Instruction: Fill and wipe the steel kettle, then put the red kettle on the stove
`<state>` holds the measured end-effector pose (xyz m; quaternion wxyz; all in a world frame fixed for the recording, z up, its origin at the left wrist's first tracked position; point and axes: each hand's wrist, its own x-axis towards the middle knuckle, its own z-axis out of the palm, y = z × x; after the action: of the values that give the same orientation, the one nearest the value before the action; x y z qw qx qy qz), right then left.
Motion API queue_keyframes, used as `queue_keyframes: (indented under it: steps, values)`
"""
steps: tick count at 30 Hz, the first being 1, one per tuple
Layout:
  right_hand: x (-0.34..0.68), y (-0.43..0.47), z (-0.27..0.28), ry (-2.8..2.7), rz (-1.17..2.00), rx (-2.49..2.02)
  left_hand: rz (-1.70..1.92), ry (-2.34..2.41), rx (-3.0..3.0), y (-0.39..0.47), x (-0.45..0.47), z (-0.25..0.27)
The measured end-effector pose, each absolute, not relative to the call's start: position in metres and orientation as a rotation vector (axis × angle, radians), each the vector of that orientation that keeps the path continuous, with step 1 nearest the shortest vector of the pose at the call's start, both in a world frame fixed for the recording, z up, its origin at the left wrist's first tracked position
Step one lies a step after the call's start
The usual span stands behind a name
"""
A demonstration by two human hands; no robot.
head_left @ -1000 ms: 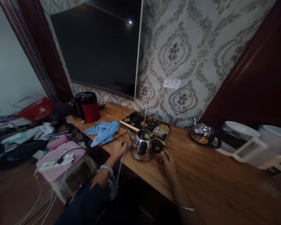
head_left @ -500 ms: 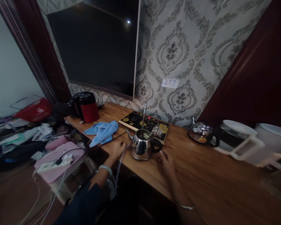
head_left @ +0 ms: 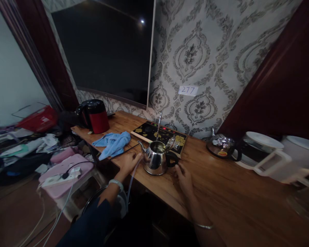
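A shiny steel kettle (head_left: 156,163) stands upright on the wooden table, its lid (head_left: 170,142) tipped up on the right. A metal spout (head_left: 159,123) curves over its open mouth, with liquid visible inside. My left hand (head_left: 128,164) is stretched out to the kettle's left side, below its spout, with fingertips close to or touching the body. A clear tube (head_left: 132,180) hangs beside that hand. My right hand (head_left: 184,178) rests by the lower end of the black handle (head_left: 172,159), fingers loosely bent, not wrapped round it.
Behind the kettle lies a black induction cooker (head_left: 146,130) with a red light. A blue cloth (head_left: 114,144) and a red-and-black electric kettle (head_left: 99,120) are left. Another steel kettle (head_left: 221,147) and white jugs (head_left: 261,145) stand right. A pink stool (head_left: 59,192) holds a power strip.
My left hand has shifted slightly right, with its fingertips nearer the kettle's body. My right hand and the kettle have barely moved.
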<state>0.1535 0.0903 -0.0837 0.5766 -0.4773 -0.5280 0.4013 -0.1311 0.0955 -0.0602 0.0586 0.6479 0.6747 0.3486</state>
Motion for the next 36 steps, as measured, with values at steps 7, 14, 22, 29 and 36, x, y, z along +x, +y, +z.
queue_keyframes:
  steps: [7,14,22,29,36]
  values:
    - [0.153,0.092,-0.086,-1.226,0.908,-1.150,1.041,2.062,1.974,0.094,-0.130,-0.060]
    - [0.152,0.091,-0.085,-1.228,0.919,-1.146,0.997,2.077,1.959,0.094,-0.131,-0.060]
    - [0.149,0.091,-0.083,-1.263,0.906,-1.130,1.117,1.753,2.022,0.100,-0.138,-0.068]
    - [0.147,0.093,-0.087,-1.256,1.008,-1.094,1.016,1.571,2.007,0.104,-0.149,-0.065]
    - [0.146,0.095,-0.088,-1.244,1.065,-1.064,1.020,1.585,2.042,0.098,-0.144,-0.054]
